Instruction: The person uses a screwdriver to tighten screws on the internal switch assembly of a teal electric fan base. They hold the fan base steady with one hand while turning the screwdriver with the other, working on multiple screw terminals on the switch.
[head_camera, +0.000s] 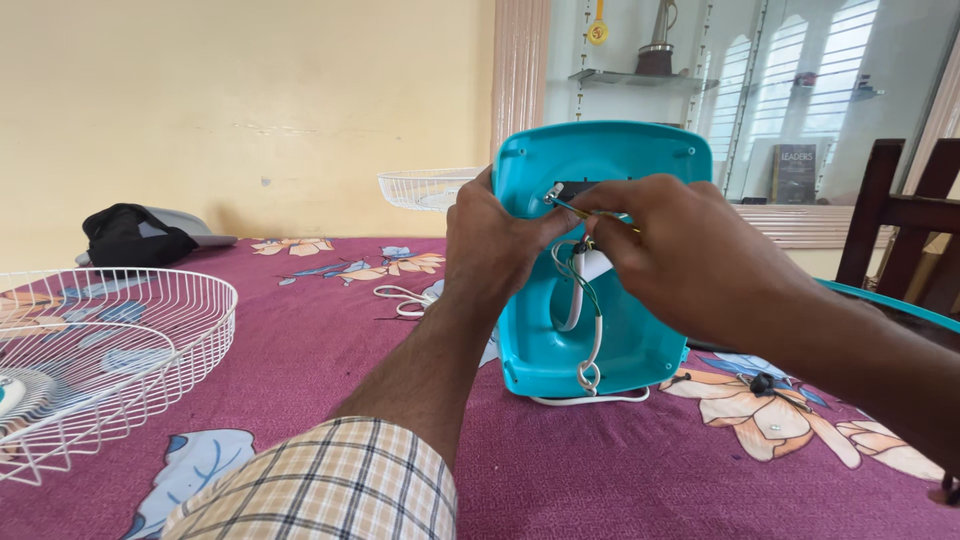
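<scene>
Inside upturned teal fan base (560, 340), white cord (590, 345), both hands at wires (580, 255).

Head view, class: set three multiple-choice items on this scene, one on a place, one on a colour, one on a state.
1. Where does the white wire grille lie?
A. left of the hands
B. on the shelf
C. under the chair

2. What colour is the plastic housing?
A. red
B. turquoise
C. black

3. How does the housing stand?
A. flat, face down
B. hanging from the wall
C. upright on the floral cloth, held

Key: 1 A, the grille sits at the left edge. 2 B, its shell is turquoise. 3 C, the left hand grips its edge while the right hand pinches the wires.
</scene>
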